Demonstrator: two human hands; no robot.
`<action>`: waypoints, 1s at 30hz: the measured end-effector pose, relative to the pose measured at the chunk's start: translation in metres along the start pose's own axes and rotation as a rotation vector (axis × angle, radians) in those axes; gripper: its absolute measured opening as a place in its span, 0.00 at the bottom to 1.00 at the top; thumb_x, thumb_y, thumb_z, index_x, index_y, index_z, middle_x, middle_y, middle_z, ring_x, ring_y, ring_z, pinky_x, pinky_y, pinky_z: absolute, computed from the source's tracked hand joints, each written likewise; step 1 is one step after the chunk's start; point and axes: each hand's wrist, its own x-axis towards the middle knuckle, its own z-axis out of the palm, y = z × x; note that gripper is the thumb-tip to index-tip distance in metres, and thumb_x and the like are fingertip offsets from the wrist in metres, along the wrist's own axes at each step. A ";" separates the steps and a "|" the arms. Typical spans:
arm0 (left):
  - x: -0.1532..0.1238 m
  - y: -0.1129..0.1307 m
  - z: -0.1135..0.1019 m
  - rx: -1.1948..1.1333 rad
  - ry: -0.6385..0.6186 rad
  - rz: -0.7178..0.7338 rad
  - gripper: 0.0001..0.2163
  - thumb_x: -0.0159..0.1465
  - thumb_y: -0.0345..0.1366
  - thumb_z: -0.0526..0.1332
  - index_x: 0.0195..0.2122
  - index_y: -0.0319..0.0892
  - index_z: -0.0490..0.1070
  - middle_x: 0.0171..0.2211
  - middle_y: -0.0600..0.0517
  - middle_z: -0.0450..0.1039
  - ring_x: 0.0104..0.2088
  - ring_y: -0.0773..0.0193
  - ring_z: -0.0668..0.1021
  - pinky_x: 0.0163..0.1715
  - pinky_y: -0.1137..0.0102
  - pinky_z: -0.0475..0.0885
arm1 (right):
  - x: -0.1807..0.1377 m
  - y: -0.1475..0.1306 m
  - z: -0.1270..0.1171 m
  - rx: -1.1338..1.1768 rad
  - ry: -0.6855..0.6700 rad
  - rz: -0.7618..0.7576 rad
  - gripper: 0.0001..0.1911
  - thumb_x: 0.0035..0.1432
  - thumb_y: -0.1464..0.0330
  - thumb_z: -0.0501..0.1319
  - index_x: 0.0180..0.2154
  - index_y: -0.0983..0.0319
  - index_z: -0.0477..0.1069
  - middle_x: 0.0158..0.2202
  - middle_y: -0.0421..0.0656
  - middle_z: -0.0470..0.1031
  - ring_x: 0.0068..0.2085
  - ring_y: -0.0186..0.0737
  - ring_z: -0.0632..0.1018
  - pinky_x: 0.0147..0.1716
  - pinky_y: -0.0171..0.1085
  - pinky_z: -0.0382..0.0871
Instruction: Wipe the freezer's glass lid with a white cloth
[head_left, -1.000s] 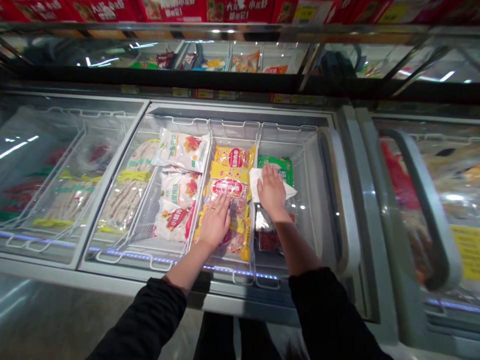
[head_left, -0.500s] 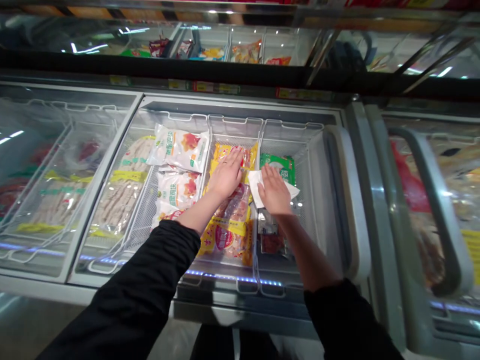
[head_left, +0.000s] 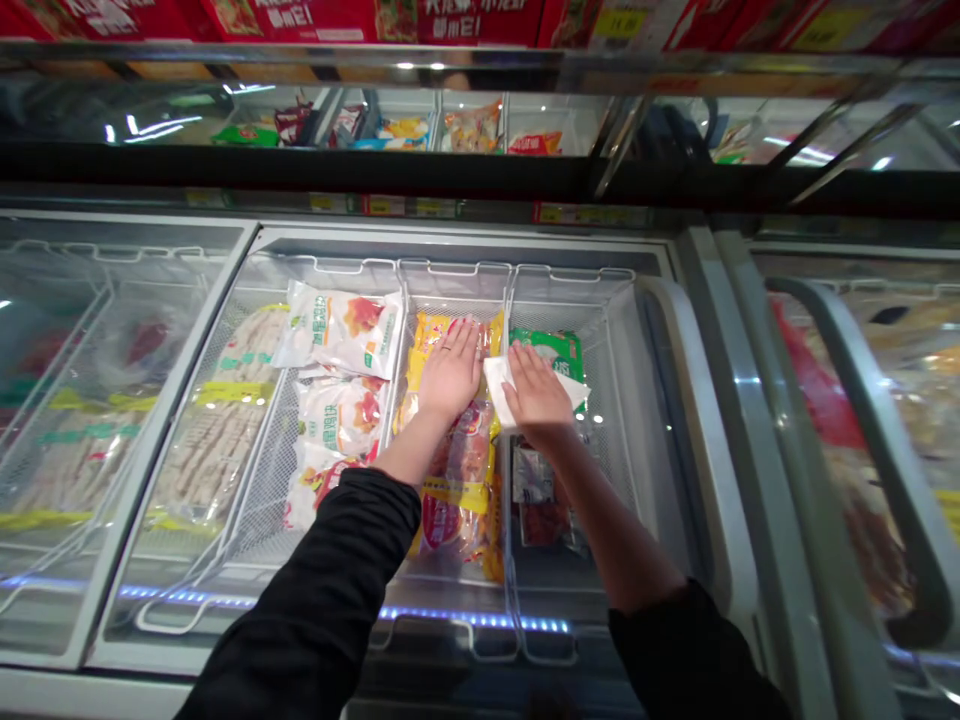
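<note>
My left hand [head_left: 451, 372] lies flat with fingers stretched out, seemingly on the freezer's clear lid, above yellow food packs [head_left: 431, 335]. It holds nothing, and a ring shows on one finger. To its right, my right hand [head_left: 540, 390] presses flat on a white cloth or paper wipe [head_left: 495, 385], whose edges stick out on both sides of the fingers. Under the wipe, a green pack [head_left: 559, 345] is partly hidden. Nearer me in that same basket lie dark packs [head_left: 544, 522].
White bags with red print [head_left: 341, 328] fill the basket on the left. Long packs with yellow bands [head_left: 217, 440] lie farther left. A thick grey handle frame [head_left: 701, 430] stands right of the baskets. Red boxes [head_left: 457, 20] line a shelf above the freezer.
The view has tilted up, so the freezer sits lower and more red boxes show at the top. Both hands and the wipe keep nearly the same place over the packs.
</note>
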 end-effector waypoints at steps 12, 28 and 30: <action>0.000 0.001 0.002 0.040 -0.001 -0.009 0.27 0.77 0.30 0.52 0.76 0.30 0.61 0.77 0.41 0.60 0.78 0.53 0.62 0.79 0.56 0.58 | 0.066 -0.008 0.007 0.010 0.057 0.019 0.34 0.77 0.65 0.47 0.77 0.72 0.56 0.80 0.56 0.55 0.80 0.53 0.58 0.78 0.56 0.53; -0.001 -0.002 0.005 0.034 0.022 0.014 0.28 0.76 0.31 0.52 0.77 0.32 0.60 0.77 0.41 0.59 0.78 0.54 0.63 0.79 0.56 0.58 | 0.104 0.008 -0.003 -0.028 0.058 0.098 0.34 0.77 0.66 0.46 0.77 0.75 0.56 0.80 0.57 0.55 0.79 0.55 0.59 0.78 0.56 0.53; 0.000 -0.002 0.005 0.029 0.031 0.020 0.27 0.77 0.31 0.52 0.76 0.30 0.61 0.77 0.40 0.60 0.78 0.54 0.63 0.79 0.57 0.57 | 0.099 0.001 -0.001 -0.021 0.026 0.022 0.34 0.78 0.65 0.46 0.77 0.74 0.56 0.79 0.56 0.56 0.79 0.54 0.59 0.78 0.55 0.53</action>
